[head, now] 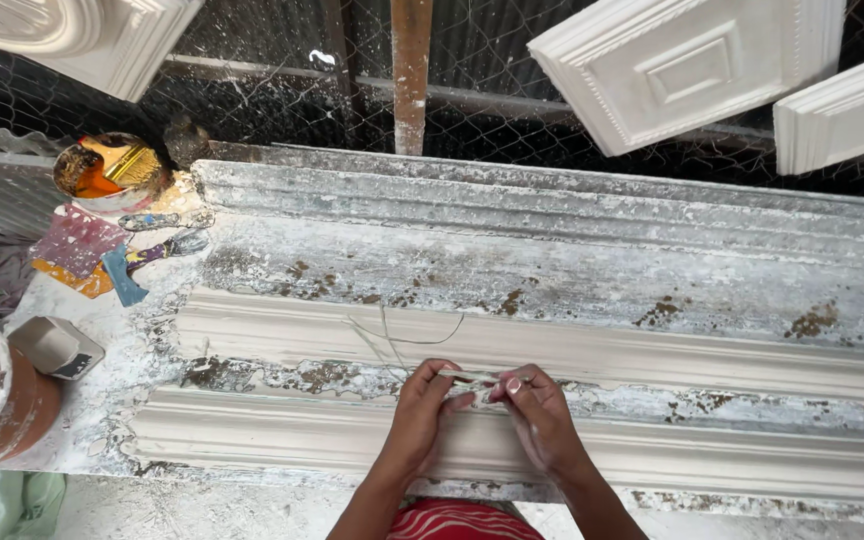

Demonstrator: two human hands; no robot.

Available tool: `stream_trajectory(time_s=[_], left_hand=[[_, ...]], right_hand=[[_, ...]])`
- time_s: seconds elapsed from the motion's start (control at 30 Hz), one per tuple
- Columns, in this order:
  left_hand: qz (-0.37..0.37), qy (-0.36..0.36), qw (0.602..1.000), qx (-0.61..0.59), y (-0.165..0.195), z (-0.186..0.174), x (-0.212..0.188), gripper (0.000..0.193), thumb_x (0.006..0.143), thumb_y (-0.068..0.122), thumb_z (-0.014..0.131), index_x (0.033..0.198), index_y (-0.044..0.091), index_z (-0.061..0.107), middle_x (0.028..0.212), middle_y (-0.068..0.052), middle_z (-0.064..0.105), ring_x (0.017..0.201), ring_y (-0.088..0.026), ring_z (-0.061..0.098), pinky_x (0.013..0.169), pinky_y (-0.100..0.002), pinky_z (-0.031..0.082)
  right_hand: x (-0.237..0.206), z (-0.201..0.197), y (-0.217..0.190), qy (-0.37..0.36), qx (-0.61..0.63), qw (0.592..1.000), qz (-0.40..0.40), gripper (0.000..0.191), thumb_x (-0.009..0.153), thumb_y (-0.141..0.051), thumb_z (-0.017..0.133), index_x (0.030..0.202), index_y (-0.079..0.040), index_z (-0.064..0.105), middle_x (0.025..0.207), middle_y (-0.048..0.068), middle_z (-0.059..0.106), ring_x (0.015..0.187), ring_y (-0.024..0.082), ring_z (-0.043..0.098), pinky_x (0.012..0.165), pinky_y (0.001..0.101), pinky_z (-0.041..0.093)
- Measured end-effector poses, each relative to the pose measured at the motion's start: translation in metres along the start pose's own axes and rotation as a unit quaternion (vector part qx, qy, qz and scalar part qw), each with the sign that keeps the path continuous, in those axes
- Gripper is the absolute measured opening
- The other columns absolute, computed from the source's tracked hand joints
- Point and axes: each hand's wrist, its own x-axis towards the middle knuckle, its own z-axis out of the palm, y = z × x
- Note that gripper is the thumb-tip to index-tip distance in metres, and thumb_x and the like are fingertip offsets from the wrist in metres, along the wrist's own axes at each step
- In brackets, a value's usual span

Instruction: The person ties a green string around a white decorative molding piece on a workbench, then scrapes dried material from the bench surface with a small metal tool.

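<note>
both grips pinch one thin pale fibre strand point(472, 377): left hand point(422, 410) and right hand point(537, 415) sit close together, the strand's long axis running left-right between them, above the moulded plaster strip point(252, 330) on the desk point(102, 400).

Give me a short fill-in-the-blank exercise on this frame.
1. The left hand and right hand together pinch a thin ____ over the long moulding.
2. The brush sits in a tin of ____ liquid.
3. The square plaster panel hanging above is ____ in colour.

Missing words: strip; orange; white
</note>
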Motion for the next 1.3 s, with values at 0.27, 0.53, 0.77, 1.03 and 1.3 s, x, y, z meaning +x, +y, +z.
stream_trajectory(time_s=[0.27, 0.53, 0.77, 1.03, 1.3], left_hand=[[0.064, -0.306, 0.933, 0.179, 0.006, 0.003, -0.02, 0.026, 0.11, 0.019, 0.049, 0.123, 0.005, 0.066, 0.124, -0.01, 0.067, 0.126, -0.022, 0.062, 0.116, -0.04, 0.047], [0.016, -0.157, 0.976, 0.147, -0.007, -0.014, -0.002, 0.021, 0.109, 0.016, 0.06, 0.118, 0.0, 0.069, 0.1, -0.018, 0.063, 0.078, -0.016, 0.057, 0.065, -0.028, 0.05], [-0.008, -0.01, 0.997, 0.073, -0.009, -0.029, 0.0, 0.024, 0.104, 0.021, 0.039, 0.114, 0.008, 0.057, 0.116, -0.006, 0.062, 0.11, -0.015, 0.066, 0.087, -0.033, 0.061], [0.057, -0.276, 0.945, 0.164, 0.033, -0.026, -0.044, 0.024, 0.11, 0.017, 0.05, 0.114, 0.001, 0.067, 0.118, -0.009, 0.064, 0.117, -0.019, 0.062, 0.109, -0.034, 0.05], [0.126, -0.111, 0.92, 0.354, 0.027, -0.032, -0.027, 0.006, 0.098, 0.005, 0.066, 0.096, 0.0, 0.068, 0.101, -0.007, 0.067, 0.087, -0.014, 0.063, 0.075, -0.03, 0.052]], right_hand=[[-0.002, -0.003, 0.015, -0.003, 0.189, 0.982, 0.01, 0.013, 0.101, -0.015, 0.071, 0.104, -0.009, 0.06, 0.092, 0.005, 0.067, 0.083, 0.015, 0.064, 0.073, 0.0313, 0.053], [-0.011, 0.005, 0.019, -0.062, -0.011, 0.987, -0.145, 0.013, 0.102, -0.011, 0.067, 0.093, -0.01, 0.057, 0.085, 0.007, 0.069, 0.081, 0.016, 0.067, 0.069, 0.0319, 0.058], [-0.006, 0.017, 0.036, -0.09, -0.18, 0.967, -0.156, 0.014, 0.103, -0.006, 0.063, 0.095, -0.012, 0.052, 0.086, 0.008, 0.07, 0.081, 0.014, 0.065, 0.07, 0.0298, 0.055], [0.016, 0.018, 0.034, -0.099, 0.061, 0.992, -0.055, 0.011, 0.106, -0.014, 0.062, 0.103, -0.011, 0.052, 0.084, 0.006, 0.065, 0.07, 0.011, 0.058, 0.057, 0.0242, 0.047], [0.007, 0.027, 0.032, -0.072, 0.009, 0.991, -0.115, 0.012, 0.107, -0.012, 0.062, 0.103, -0.011, 0.051, 0.09, 0.006, 0.066, 0.082, 0.011, 0.06, 0.072, 0.0252, 0.049]])
